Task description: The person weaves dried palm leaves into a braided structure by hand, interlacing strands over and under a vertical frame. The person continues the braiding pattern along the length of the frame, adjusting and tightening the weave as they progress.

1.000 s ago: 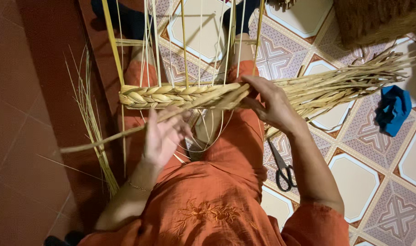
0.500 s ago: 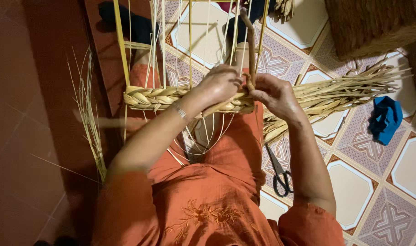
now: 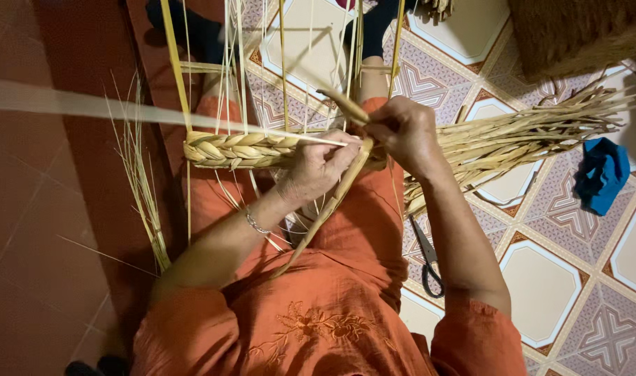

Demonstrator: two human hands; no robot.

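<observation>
— Working the braid, is she? Where does each hand sit

— Both meet at the open end of the plaited straw band (image 3: 238, 148), which stretches across her lap between upright straw strands (image 3: 283, 63). Her left hand (image 3: 316, 169) is curled nearly closed, thumb and fingers pinching a thick folded strand (image 3: 332, 202) that trails down toward her orange dress (image 3: 311, 327). Her right hand (image 3: 405, 131) is closed too, gripping the top of that strand where it bends over

— And what would make this crossing come out well

— Probably keeping the fold snug against the last plait, with the left pinch holding tension while the right lays the strand flat, not twisted. The loose straw bundle (image 3: 527, 132) fanning right over the patterned floor tiles (image 3: 541, 278) looks easy to snag, so lifting one strand cleanly matters

— Anything else nearby

— Scissors (image 3: 426, 261) lie beside her right forearm, and a blue cloth (image 3: 600, 174) sits well apart
</observation>
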